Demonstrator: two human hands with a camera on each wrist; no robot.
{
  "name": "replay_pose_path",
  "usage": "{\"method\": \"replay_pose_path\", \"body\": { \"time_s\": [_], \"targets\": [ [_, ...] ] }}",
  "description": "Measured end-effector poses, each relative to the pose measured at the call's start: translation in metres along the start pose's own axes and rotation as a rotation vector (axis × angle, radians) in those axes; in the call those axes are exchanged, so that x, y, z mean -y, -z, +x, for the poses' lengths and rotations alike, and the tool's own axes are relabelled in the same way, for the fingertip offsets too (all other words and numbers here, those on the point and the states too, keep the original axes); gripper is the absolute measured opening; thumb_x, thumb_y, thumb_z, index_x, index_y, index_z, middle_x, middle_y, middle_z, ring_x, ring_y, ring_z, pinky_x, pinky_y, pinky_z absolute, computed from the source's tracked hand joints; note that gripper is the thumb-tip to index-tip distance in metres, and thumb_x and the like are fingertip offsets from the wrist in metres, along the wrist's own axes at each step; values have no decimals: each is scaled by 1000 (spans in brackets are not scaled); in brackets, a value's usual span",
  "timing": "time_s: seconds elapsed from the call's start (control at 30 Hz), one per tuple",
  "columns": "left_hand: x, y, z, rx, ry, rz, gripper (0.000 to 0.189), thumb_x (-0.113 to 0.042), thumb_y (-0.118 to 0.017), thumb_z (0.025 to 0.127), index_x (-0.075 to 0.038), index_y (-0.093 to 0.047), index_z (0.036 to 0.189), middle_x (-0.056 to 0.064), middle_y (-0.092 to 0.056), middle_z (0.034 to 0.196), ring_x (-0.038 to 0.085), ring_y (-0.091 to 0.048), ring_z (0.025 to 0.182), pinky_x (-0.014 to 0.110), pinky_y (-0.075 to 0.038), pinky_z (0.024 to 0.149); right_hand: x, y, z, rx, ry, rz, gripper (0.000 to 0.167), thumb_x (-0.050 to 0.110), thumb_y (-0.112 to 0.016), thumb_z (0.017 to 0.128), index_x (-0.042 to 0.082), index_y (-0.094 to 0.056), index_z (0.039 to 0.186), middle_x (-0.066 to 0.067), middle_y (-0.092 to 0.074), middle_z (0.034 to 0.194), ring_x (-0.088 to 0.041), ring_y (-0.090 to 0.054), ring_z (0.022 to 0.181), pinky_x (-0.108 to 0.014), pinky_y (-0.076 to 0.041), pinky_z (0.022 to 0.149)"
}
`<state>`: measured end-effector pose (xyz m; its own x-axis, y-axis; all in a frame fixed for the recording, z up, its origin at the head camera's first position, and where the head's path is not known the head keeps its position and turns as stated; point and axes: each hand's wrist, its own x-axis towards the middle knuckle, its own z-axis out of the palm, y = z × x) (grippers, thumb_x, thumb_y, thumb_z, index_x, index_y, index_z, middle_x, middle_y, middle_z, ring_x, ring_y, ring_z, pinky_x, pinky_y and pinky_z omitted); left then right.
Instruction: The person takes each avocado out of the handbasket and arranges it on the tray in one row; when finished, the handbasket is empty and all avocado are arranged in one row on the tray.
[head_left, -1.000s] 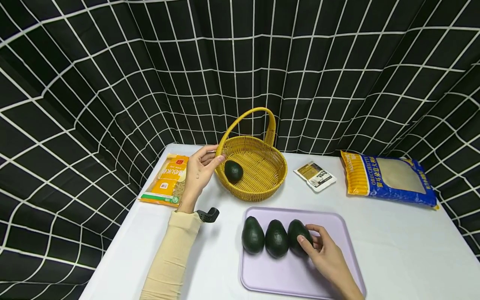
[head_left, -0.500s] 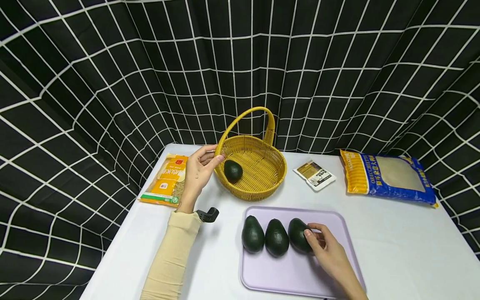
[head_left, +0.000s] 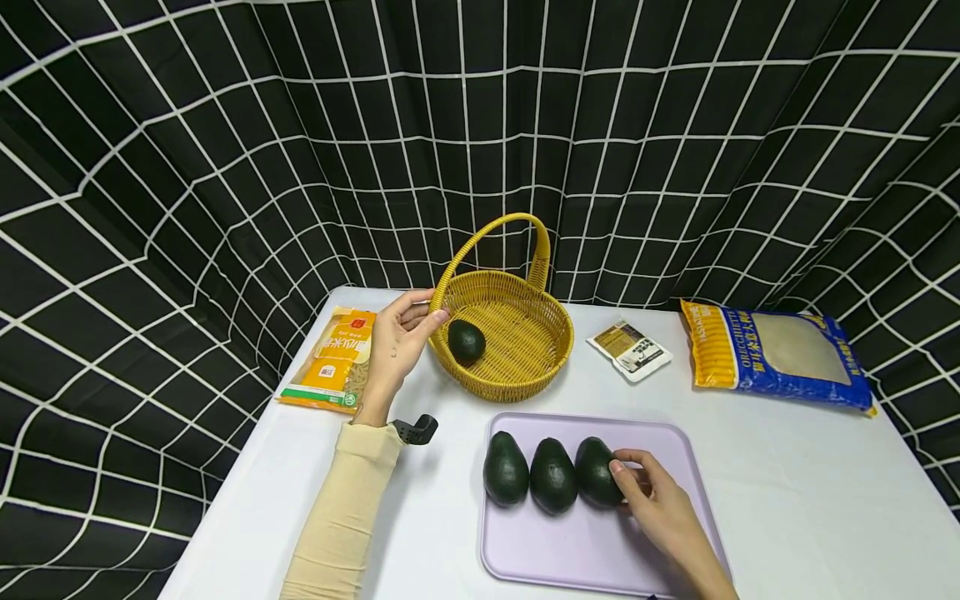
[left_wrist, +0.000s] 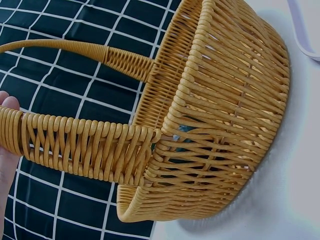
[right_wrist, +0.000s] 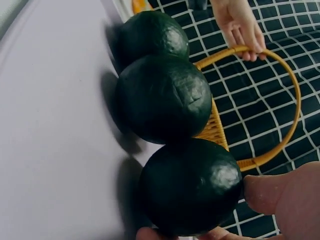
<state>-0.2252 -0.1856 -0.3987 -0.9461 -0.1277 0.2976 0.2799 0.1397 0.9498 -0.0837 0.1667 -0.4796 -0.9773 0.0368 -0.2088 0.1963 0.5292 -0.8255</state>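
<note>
My left hand (head_left: 401, 333) grips the handle of a yellow wicker basket (head_left: 525, 387) on its left side. One dark green avocado (head_left: 467, 342) lies inside the basket, near that hand. Three more avocados stand side by side on a lilac tray (head_left: 555, 554): a left one (head_left: 506, 469), a middle one (head_left: 553, 477) and a right one (head_left: 596, 473). Around the right avocado, thumb and fingers of my right hand (head_left: 663, 508) hold its right side, and it still rests on the tray. In the right wrist view, the thumb and fingertips touch this avocado (right_wrist: 190, 187) from opposite sides.
An orange food packet (head_left: 333, 358) lies left of the basket. To the basket's right are a small white-and-brown packet (head_left: 630, 352) and a large blue-and-yellow pasta bag (head_left: 780, 354). A black curtain with white grid lines (head_left: 480, 125) surrounds the white table (head_left: 810, 500).
My right thumb has shifted slightly right and up along the right avocado. That avocado tilted a little, then straightened beside the middle one. The left hand and basket stay nearly still.
</note>
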Motion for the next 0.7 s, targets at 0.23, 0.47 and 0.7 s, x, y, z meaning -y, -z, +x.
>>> {"method": "replay_pose_path", "body": {
  "time_s": [0.23, 0.47, 0.7],
  "targets": [
    [1, 1, 0, -3, 7, 16, 33, -13, -76, 92, -6, -69, 124, 18, -75, 112, 11, -74, 96, 24, -61, 85, -1, 0, 1, 39, -14, 26, 47, 40, -54, 105, 4, -55, 135, -21, -71, 116, -19, -70, 95, -23, -61, 67],
    [0, 0, 1, 0, 5, 9, 33, -13, -76, 92, -6, -69, 123, 18, -75, 112, 10, -74, 96, 24, -61, 85, -3, 4, 1, 48, -32, 48, 45, 40, -54, 105, 4, -57, 133, -18, -72, 110, -16, -69, 88, -24, -61, 67],
    [0, -1, 0, 2, 3, 0, 33, -12, -76, 92, -5, -69, 123, 19, -75, 112, 10, -74, 96, 23, -61, 86, -6, 8, 3, 47, -39, 32, 47, 42, -51, 106, 5, -56, 135, -21, -72, 110, -14, -69, 78, -25, -61, 64]
  ]
}}
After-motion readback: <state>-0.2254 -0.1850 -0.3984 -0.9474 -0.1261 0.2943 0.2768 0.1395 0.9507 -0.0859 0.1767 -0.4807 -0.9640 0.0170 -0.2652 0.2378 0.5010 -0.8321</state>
